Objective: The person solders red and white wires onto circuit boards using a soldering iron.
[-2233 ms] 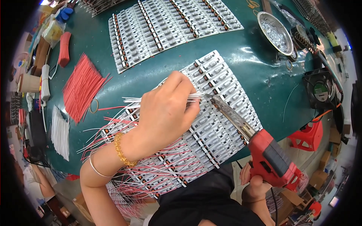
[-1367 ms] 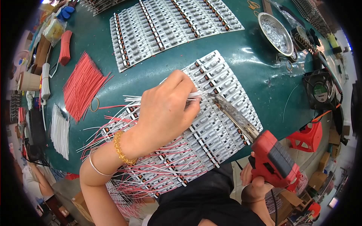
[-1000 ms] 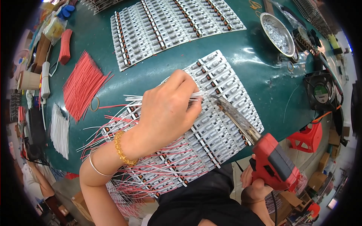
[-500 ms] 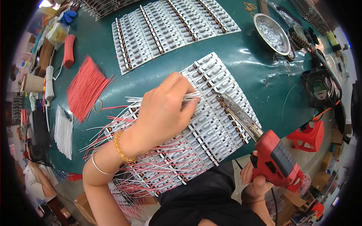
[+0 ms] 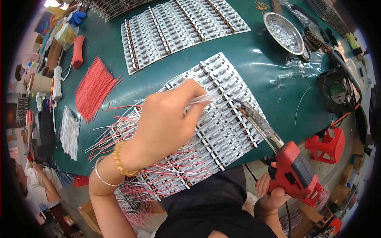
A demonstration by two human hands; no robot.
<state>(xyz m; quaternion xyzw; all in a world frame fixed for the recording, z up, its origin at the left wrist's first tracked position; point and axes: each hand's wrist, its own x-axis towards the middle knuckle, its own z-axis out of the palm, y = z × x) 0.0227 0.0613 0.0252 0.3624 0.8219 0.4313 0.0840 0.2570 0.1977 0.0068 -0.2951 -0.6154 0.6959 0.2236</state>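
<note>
My left hand (image 5: pixel 168 117) hovers over a white circuit board panel (image 5: pixel 222 137), its thumb and fingers pinched on a few thin white wires (image 5: pixel 198 99). Red and white wires (image 5: pixel 174 166) fan out across the panel's left and lower parts, under my forearm. In my right hand (image 5: pixel 272 194) is a red and black soldering gun (image 5: pixel 293 168), gripped by its handle. Its dark tip points up and left, over the panel just right of the wire ends. Whether the tip touches the panel I cannot tell.
A second circuit board panel (image 5: pixel 182 29) lies farther back. At left are piles of red wires (image 5: pixel 95 89) and white wires (image 5: pixel 70 135). A metal bowl (image 5: pixel 285 33) and a black fan (image 5: pixel 336 92) stand at right. A red stool (image 5: pixel 326 146) is below the table edge.
The tip of the soldering gun has shifted slightly right and down, away from the wire ends. My left hand has moved a little, blurred, still pinching white wires. The view has shifted slightly.
</note>
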